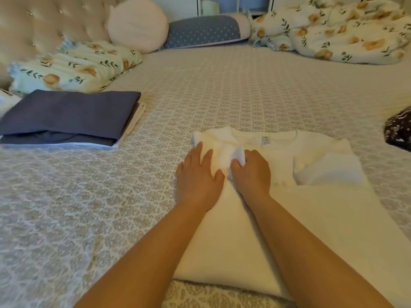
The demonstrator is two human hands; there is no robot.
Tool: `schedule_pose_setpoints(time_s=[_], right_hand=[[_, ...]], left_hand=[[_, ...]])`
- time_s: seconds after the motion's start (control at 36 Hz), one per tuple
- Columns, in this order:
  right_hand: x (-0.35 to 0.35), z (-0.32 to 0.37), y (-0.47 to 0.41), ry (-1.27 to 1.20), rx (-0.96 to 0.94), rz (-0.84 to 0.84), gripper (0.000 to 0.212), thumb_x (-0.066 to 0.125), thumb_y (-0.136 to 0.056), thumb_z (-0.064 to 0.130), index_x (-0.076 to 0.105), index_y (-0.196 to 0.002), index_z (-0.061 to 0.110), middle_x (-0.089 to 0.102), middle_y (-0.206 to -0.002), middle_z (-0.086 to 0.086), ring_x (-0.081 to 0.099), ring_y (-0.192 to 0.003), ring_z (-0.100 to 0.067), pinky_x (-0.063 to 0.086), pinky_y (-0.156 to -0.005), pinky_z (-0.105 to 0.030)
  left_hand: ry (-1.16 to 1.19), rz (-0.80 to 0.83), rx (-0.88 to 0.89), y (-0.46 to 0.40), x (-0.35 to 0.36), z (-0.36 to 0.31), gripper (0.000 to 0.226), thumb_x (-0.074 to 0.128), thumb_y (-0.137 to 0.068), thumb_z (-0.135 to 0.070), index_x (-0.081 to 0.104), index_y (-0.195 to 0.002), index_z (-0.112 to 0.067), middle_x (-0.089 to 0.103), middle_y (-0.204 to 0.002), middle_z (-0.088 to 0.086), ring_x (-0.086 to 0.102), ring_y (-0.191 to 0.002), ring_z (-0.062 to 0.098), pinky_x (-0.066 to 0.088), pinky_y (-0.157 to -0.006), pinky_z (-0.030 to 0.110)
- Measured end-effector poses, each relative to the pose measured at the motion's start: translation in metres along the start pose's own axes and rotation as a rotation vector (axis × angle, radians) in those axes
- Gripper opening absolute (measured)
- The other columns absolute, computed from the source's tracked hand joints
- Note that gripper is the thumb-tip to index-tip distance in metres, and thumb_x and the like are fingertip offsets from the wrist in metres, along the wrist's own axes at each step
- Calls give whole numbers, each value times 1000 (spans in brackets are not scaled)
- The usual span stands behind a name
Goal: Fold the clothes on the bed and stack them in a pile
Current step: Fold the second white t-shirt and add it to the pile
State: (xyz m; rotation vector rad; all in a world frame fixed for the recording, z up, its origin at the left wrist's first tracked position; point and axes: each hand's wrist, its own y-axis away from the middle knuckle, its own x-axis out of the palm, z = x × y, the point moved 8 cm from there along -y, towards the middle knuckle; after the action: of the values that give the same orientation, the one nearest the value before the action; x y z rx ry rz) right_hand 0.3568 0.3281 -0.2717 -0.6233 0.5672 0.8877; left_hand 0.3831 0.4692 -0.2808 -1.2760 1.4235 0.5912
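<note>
A cream white shirt [311,210] lies flat on the patterned bedspread [222,92], neck pointing away from me, both sides folded inward. My left hand [198,174] rests flat with fingers spread on the shirt's left shoulder edge. Beside it, my right hand [251,172] is closed on the white cuff of the folded-in left sleeve. A pile of folded clothes [66,116], dark blue on top with pale pieces under it, sits at the left of the bed.
A floral pillow [73,65], a round white cushion [138,27] and a blue dotted bolster [204,32] line the back. A crumpled floral duvet [338,32] fills the back right. A dark patterned garment [399,130] lies at the right edge.
</note>
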Motion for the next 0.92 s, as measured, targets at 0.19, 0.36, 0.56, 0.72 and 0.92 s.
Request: schedule_pose_setpoints(time_s=[0.19, 0.36, 0.56, 0.72, 0.92], right_hand=[[4, -4, 1, 403, 56, 39, 29, 46, -93, 35, 58, -102, 10, 57, -107, -8, 49, -102, -30, 31, -78, -36], [-8, -4, 16, 145, 88, -34, 55, 50, -95, 40, 37, -137, 7, 46, -127, -11, 43, -116, -28, 32, -93, -35], [-66, -13, 57, 285, -258, -55, 47, 58, -87, 21, 53, -131, 7, 54, -131, -12, 49, -117, -33, 39, -94, -42], [-79, -52, 91, 585, -265, 216, 53, 35, -96, 39, 34, -146, 21, 23, -157, -3, 19, -144, -21, 14, -116, -38], [-113, -89, 157, 598, -340, 539, 85, 10, -79, 82, -9, -148, 37, -24, -152, 18, -21, -141, -3, -7, -116, -34]], left_hand=[[-55, 240, 20, -13, 23, 3, 67, 28, -95, -55, 16, -152, -22, 7, -161, 3, 2, -147, 15, 3, -118, 42], [21, 305, 116, -18, 26, -3, 65, 30, -95, -59, 18, -152, -29, 13, -160, -5, 12, -146, 14, 8, -116, 36], [-357, 151, 195, 5, 0, -35, 56, 16, -101, -42, 11, -153, -20, 8, -161, 4, -2, -147, 19, -23, -109, 46], [-31, 403, 346, 80, 6, -43, 55, 17, -99, -55, 15, -151, -37, 2, -160, -10, -3, -146, 9, -10, -115, 36], [-105, 550, 353, 145, -20, 6, 98, 4, -73, -87, -14, -150, -30, -30, -152, -9, -26, -141, 7, -13, -115, 34]])
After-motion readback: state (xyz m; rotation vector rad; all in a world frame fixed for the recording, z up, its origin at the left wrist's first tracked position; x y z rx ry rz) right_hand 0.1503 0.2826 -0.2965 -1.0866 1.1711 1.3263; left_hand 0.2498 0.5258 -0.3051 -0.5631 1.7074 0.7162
